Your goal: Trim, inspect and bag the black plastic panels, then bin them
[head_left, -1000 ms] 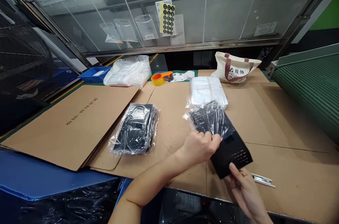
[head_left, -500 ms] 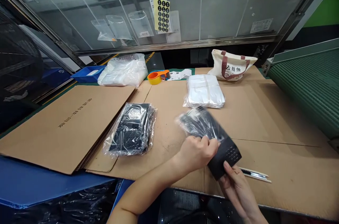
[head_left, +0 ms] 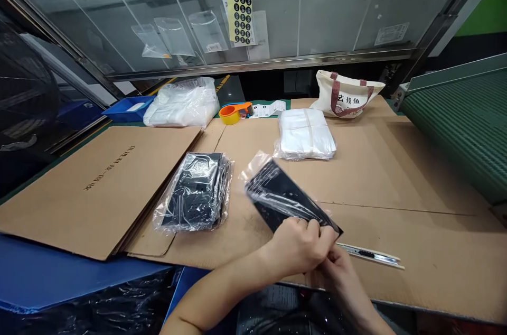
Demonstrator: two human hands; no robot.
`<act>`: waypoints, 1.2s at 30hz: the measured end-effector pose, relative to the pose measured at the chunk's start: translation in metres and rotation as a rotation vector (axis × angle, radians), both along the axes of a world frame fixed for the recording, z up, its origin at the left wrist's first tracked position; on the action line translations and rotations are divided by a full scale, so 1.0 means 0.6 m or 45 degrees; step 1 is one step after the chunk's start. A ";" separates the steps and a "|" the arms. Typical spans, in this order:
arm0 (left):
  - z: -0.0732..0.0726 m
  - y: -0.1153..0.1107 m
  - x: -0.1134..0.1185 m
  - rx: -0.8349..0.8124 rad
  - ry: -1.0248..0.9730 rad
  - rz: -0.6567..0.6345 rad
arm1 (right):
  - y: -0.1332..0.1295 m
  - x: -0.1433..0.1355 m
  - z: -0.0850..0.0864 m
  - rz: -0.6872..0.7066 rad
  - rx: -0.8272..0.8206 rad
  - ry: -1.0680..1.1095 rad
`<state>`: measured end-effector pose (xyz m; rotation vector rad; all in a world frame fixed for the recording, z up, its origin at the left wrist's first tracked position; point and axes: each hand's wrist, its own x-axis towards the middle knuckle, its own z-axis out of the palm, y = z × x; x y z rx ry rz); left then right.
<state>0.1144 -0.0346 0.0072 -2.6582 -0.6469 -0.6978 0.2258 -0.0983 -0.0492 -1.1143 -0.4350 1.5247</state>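
Observation:
A flat black panel [head_left: 283, 192] lies inside a clear plastic bag [head_left: 253, 163], tilted above the cardboard. My left hand [head_left: 303, 242] is closed in a fist on the bag's near end. Close against it, my right hand [head_left: 340, 266] pinches the same end at the lower right corner; its fingertips are partly hidden behind the left hand. A pile of bagged black panels [head_left: 196, 192] lies to the left of the hands. Just right of my right hand, a slim knife-like tool [head_left: 372, 255] with pale edges rests on the cardboard.
Brown cardboard [head_left: 415, 250] covers the table. Farther back are a banded stack of clear bags [head_left: 304, 134], a canvas bag [head_left: 348, 94], an orange tape dispenser [head_left: 235, 112] and a blue tray [head_left: 129, 109]. Cardboard sheets [head_left: 106, 182] lie left, a green conveyor belt [head_left: 463, 118] right.
The panel's exposed near end is now covered by the bag. Its far end has swung left and lower, and my right hand has moved up beside my left.

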 end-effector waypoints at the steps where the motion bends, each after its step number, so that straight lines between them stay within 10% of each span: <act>1: 0.001 -0.004 0.000 -0.012 0.007 0.002 | 0.002 0.000 0.003 0.012 0.007 0.005; 6: -0.001 -0.028 -0.003 -0.069 0.042 -0.072 | 0.012 -0.004 0.021 -0.388 -0.003 0.003; 12: 0.006 -0.043 -0.013 -0.265 -0.183 -0.156 | 0.012 0.002 0.026 -0.159 0.186 -0.576; 20: 0.026 -0.018 -0.073 -1.879 -1.074 -0.187 | 0.039 0.037 0.018 -0.189 1.128 -1.778; 23: 0.018 -0.018 -0.067 -2.160 -1.365 -0.160 | 0.048 0.024 0.014 -0.105 1.261 -2.125; 29: -0.009 -0.025 -0.076 -2.292 -1.784 0.151 | 0.045 0.008 0.008 0.007 1.320 -2.100; 36: -0.032 0.009 -0.155 -1.963 -1.864 0.667 | 0.024 0.037 0.020 0.149 1.347 -1.549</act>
